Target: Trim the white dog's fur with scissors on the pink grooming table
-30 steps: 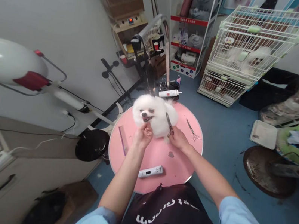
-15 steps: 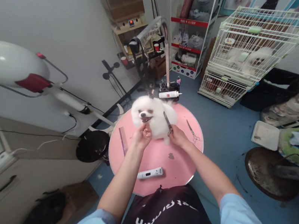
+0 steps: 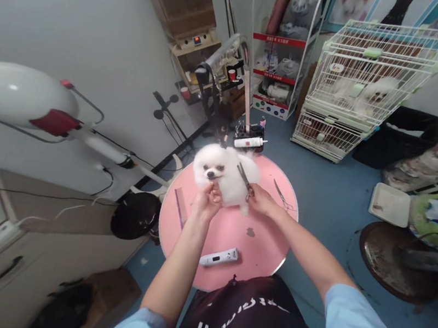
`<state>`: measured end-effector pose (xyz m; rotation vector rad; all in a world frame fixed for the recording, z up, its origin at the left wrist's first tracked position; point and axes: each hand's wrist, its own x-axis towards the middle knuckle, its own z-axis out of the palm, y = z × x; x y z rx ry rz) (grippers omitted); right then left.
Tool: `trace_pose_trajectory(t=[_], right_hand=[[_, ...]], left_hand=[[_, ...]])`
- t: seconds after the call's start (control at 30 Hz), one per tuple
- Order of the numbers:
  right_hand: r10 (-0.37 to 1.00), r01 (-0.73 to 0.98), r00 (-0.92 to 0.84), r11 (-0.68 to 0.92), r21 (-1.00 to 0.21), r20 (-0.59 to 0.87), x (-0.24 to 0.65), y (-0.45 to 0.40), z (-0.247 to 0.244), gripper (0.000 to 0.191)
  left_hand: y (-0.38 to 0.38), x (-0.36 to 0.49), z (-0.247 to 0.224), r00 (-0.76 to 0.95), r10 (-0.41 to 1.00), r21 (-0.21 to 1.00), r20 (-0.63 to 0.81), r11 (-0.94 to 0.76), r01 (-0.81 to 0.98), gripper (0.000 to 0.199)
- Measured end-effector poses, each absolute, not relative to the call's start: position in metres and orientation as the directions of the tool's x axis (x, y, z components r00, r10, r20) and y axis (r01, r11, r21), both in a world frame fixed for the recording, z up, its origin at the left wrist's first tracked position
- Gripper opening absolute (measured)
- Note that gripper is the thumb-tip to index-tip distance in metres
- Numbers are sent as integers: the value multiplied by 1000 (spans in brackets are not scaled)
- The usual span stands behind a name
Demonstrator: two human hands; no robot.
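Note:
A fluffy white dog (image 3: 227,179) is on the round pink table (image 3: 230,224), its face towards me. My left hand (image 3: 208,198) is closed at the dog's chin, with fingers curled up against the fur. In my right hand (image 3: 259,199) is a pair of scissors (image 3: 244,177), whose blades point up and away along the dog's side and look slightly apart. Beyond that hand lies a second pair of scissors (image 3: 281,192), on the table's right side. A comb (image 3: 180,208) rests left of my left wrist. Nearer me lies a white hair clipper (image 3: 220,257).
A grooming arm post (image 3: 247,99) rises behind the dog, with a white bottle (image 3: 248,142) at its base. To the left, a white dryer (image 3: 18,93) reaches towards the table. A wire cage (image 3: 372,72) with another white dog stands at the back right.
The dog's mouth has gone from open to closed. The scissor blades have parted slightly. My hands have stayed nearly in place, while the whole view has shifted a little.

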<state>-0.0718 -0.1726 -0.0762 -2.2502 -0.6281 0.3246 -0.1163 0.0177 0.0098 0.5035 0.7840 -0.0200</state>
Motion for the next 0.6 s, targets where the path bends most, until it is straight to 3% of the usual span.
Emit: trace_pose_trajectory(t=[0.1,0.33,0.47,0.6], right_hand=[[499,303,865,-612,-730,-59,-73,-173,-75,35],[383,190,921,-611,-769,-77,-84,-172,-88,30],[191,-142,951,-432,-891,-244,-124,-171,-115,20],[153,-333,918,-205,-920,-367,-178,-176,-142,24]], left_hand=[[16,-116,11,698,140,372,-702,908,192,15],[11,-111,7,704,136,381,-697,902,202,15],[3,-105,-1,695,139,374,-705,906,199,12],[-9,-102,-15,709,121,318,-695,936,153,9]])
